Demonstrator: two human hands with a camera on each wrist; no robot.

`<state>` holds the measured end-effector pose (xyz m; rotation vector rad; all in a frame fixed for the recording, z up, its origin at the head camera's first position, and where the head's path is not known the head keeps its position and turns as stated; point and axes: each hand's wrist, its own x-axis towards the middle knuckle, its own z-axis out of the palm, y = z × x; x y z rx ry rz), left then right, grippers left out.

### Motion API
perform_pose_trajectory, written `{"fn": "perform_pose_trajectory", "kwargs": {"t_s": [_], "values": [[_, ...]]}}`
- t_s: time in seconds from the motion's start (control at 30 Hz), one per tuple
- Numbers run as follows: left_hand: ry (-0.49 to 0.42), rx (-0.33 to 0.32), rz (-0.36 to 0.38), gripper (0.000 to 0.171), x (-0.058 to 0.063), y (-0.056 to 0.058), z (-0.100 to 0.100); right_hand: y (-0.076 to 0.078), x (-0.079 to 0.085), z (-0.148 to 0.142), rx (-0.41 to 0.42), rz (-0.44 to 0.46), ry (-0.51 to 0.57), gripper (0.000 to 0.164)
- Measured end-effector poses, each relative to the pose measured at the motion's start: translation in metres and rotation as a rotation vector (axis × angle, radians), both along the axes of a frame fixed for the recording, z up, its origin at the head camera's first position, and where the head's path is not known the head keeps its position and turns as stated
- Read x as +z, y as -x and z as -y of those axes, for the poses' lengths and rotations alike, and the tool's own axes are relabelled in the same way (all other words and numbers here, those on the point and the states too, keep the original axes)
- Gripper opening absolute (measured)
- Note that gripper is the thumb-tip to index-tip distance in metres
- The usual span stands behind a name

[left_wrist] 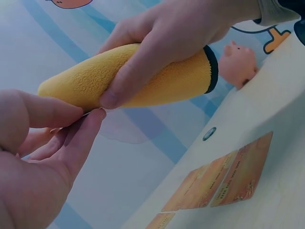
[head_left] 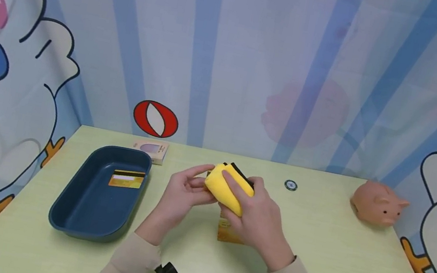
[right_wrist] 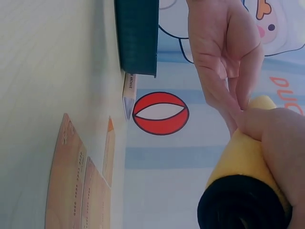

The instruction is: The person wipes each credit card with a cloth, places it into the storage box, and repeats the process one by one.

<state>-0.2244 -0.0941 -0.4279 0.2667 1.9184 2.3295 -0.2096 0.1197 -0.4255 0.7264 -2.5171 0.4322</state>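
Observation:
My right hand [head_left: 262, 220] grips a folded yellow cloth [head_left: 214, 185] with black edging, thumb across its near side. The fluffy weave of the cloth [left_wrist: 178, 86] shows clearly in the left wrist view. Against the cloth's left end, my left hand [head_left: 182, 193] pinches a thin flat thing [left_wrist: 86, 113] between thumb and fingertips. Only a dark sliver of it shows; the cloth and fingers hide the rest. Beneath the hands, several orange-gold cards [left_wrist: 243, 171] lie side by side on the table, partly covered by my right hand in the head view.
At left stands a dark blue tray [head_left: 73, 223] with a yellow card [head_left: 127, 182] in it. Behind it lies a small pale pink box [head_left: 159, 153]. A round chip [head_left: 291, 185] lies toward the back, and a piggy bank [head_left: 375, 205] stands at the right edge.

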Motion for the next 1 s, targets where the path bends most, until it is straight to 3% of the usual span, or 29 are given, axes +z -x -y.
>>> {"fn": "perform_pose_trajectory", "kwargs": {"t_s": [0.2,0.33,0.57,1.0], "values": [[-0.076,-0.013,0.01,0.061,0.004,-0.001,0.002,0.001,0.002,-0.004,0.011,0.105,0.108,0.071],[-0.102,-0.018,0.014,0.061,0.007,-0.002,0.005,0.003,0.003,-0.008,0.01,0.126,0.13,0.071],[-0.143,-0.004,0.027,0.058,0.012,-0.001,0.011,0.008,0.007,-0.018,0.011,0.089,0.083,0.072],[-0.182,0.024,0.049,0.062,0.01,0.001,0.017,0.015,0.007,-0.031,0.012,-0.013,-0.014,0.07]]}}
